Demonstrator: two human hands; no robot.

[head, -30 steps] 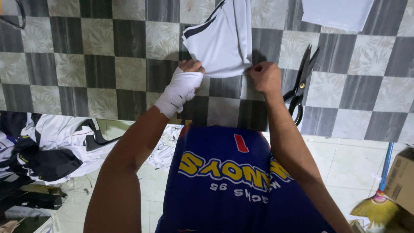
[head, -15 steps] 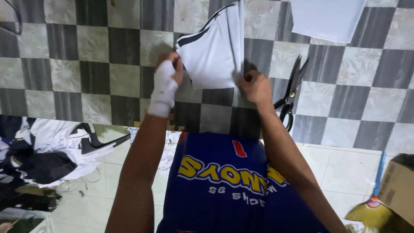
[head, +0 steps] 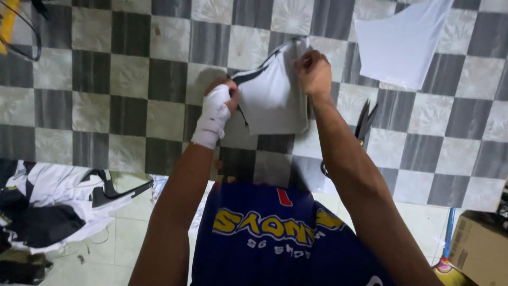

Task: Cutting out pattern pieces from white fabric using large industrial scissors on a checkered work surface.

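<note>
White fabric piece (head: 275, 100) pinched between both grips — bandaged left hand (head: 219, 106) at its lower edge, right hand (head: 313, 71) clenching top; scissors (head: 364, 124) beside right forearm; second white piece (head: 402, 45) beyond.

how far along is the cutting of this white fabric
Done: one white cut piece already lies apart on the checkered table, and the scissors are set down. In hand: the left hand, wrapped in white, and the right hand both grip a white piece with dark trim. Left: a heap of white and black fabric lies untouched on the floor.

White cloth (head: 275, 100) higher, seemingly folded.
</note>
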